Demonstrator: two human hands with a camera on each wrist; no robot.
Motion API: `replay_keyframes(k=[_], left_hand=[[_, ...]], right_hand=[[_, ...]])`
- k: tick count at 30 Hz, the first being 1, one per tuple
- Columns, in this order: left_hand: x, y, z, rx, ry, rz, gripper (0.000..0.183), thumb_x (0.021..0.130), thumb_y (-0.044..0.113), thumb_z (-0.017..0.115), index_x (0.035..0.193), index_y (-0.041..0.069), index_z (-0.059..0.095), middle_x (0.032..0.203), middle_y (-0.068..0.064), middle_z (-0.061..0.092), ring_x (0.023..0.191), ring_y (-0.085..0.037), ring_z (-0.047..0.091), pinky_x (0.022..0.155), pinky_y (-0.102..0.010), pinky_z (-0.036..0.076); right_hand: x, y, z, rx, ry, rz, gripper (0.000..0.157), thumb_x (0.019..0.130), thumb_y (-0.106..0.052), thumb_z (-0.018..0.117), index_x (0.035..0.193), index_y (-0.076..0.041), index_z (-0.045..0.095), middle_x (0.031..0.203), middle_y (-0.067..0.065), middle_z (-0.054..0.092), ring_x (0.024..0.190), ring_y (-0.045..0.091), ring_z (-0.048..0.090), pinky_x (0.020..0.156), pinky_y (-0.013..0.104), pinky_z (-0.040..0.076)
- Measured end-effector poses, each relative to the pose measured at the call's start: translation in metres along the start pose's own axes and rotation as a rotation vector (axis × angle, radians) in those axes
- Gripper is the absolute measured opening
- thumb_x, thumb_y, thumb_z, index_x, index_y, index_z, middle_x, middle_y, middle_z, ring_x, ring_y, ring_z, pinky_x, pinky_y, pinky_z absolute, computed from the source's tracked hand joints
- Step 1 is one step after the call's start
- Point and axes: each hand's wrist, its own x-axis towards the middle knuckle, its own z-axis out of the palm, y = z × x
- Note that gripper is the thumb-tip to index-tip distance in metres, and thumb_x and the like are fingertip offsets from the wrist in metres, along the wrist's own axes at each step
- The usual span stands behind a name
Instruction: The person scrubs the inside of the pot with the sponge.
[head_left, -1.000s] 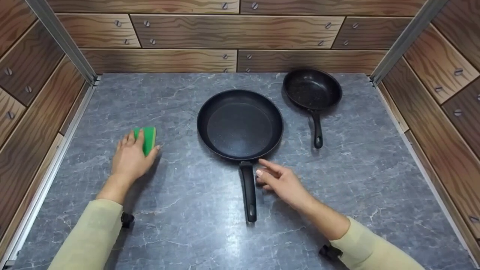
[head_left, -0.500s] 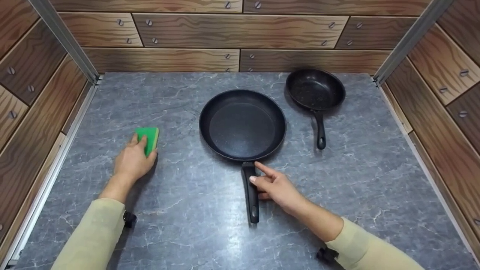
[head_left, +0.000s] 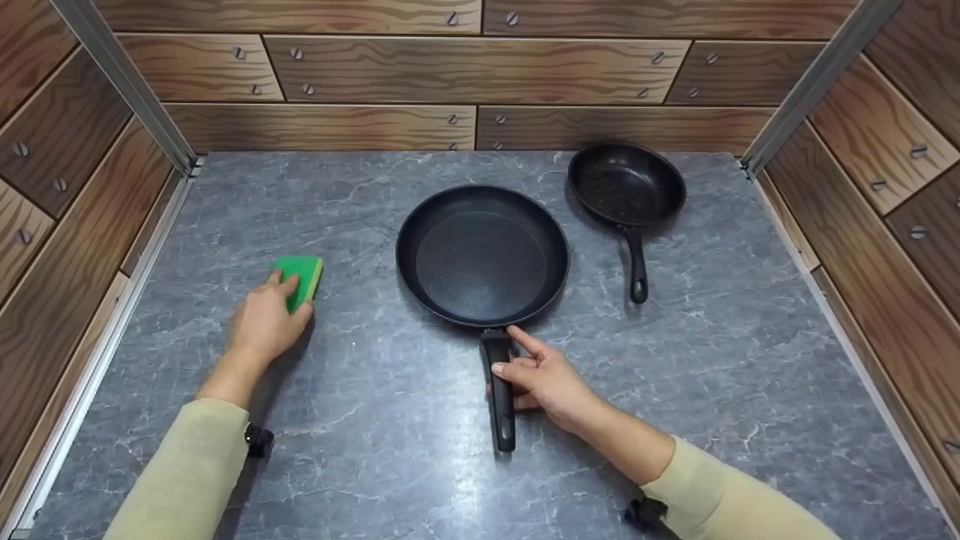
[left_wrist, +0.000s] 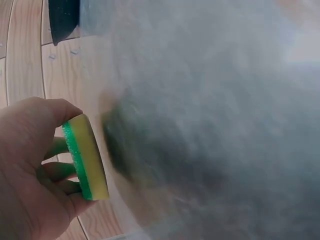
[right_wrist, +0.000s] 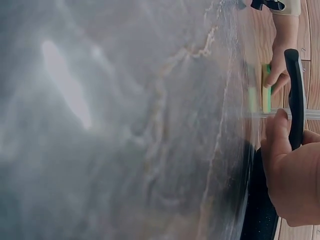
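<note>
My left hand (head_left: 264,324) holds a sponge (head_left: 301,271) with a green face and a yellow side, at the left of the table. In the left wrist view the thumb and fingers pinch the sponge (left_wrist: 89,160) by its edges, and a dark reflection shows beside it on the tabletop. A large black frying pan (head_left: 481,259) lies in the middle, its handle toward me. My right hand (head_left: 556,390) grips that handle (head_left: 504,429), thumb on top and fingers partly hidden beneath, the index finger stretched toward the pan's rim. The right wrist view shows the handle (right_wrist: 296,95) beyond the thumb.
A smaller black frying pan (head_left: 626,184) lies at the back right, its handle pointing forward. The grey marbled tabletop (head_left: 375,450) is enclosed by wood-patterned walls (head_left: 480,71) at the back and both sides, with metal posts (head_left: 124,82) at the rear corners.
My right hand has moved left from beside the large pan's handle and closed round it. My left fingers have drawn in on the sponge, which has shifted slightly right.
</note>
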Motion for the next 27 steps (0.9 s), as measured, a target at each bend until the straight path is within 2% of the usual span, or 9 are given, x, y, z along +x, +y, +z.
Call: replay_keyframes(k=[4, 9, 15, 19, 22, 27], left_hand=[[0.002, 0.014, -0.003, -0.044, 0.053, 0.065, 0.057, 0.101, 0.021, 0.063, 0.151, -0.005, 0.053, 0.158, -0.035, 0.041, 0.141, -0.059, 0.043, 0.111, -0.068, 0.041], [0.006, 0.036, -0.007, -0.092, 0.120, 0.167, 0.053, 0.098, 0.017, 0.067, 0.147, -0.003, 0.060, 0.154, -0.033, 0.048, 0.139, -0.055, 0.049, 0.110, -0.066, 0.043], [0.011, 0.067, -0.009, -0.128, 0.149, 0.310, 0.053, 0.093, 0.016, 0.072, 0.143, -0.001, 0.065, 0.149, -0.028, 0.056, 0.134, -0.052, 0.056, 0.109, -0.061, 0.048], [0.014, 0.089, -0.009, -0.121, 0.134, 0.402, 0.052, 0.092, 0.017, 0.073, 0.141, -0.001, 0.067, 0.148, -0.027, 0.058, 0.133, -0.050, 0.058, 0.110, -0.059, 0.047], [0.016, 0.104, -0.007, -0.104, 0.097, 0.457, 0.052, 0.093, 0.018, 0.072, 0.141, 0.000, 0.067, 0.149, -0.027, 0.057, 0.134, -0.048, 0.058, 0.112, -0.057, 0.046], [0.021, 0.123, 0.000, -0.071, -0.005, 0.490, 0.054, 0.095, 0.022, 0.070, 0.145, 0.003, 0.064, 0.153, -0.023, 0.055, 0.138, -0.045, 0.055, 0.114, -0.055, 0.045]], right_hand=[[0.001, 0.002, 0.001, 0.023, -0.014, 0.006, 0.092, 0.099, -0.007, 0.072, 0.172, -0.011, 0.015, 0.115, 0.028, 0.074, 0.088, 0.030, 0.079, 0.072, 0.041, 0.065], [0.002, 0.003, 0.002, 0.041, -0.029, 0.003, 0.092, 0.100, -0.005, 0.069, 0.172, -0.012, 0.012, 0.119, 0.027, 0.073, 0.089, 0.029, 0.079, 0.074, 0.043, 0.065], [0.002, 0.003, 0.004, 0.047, -0.030, 0.011, 0.092, 0.101, -0.005, 0.067, 0.172, -0.012, 0.009, 0.108, 0.021, 0.077, 0.088, 0.029, 0.079, 0.077, 0.046, 0.064], [0.003, 0.002, 0.005, 0.043, -0.023, 0.012, 0.091, 0.101, -0.005, 0.067, 0.172, -0.012, 0.010, 0.097, 0.017, 0.077, 0.083, 0.028, 0.079, 0.075, 0.046, 0.065], [0.003, 0.001, 0.005, 0.036, -0.016, 0.010, 0.090, 0.102, -0.006, 0.067, 0.172, -0.013, 0.011, 0.094, 0.016, 0.076, 0.082, 0.027, 0.078, 0.075, 0.045, 0.065], [0.001, 0.001, 0.007, 0.029, -0.014, 0.013, 0.089, 0.102, -0.006, 0.066, 0.172, -0.012, 0.011, 0.094, 0.016, 0.075, 0.082, 0.027, 0.078, 0.075, 0.044, 0.065]])
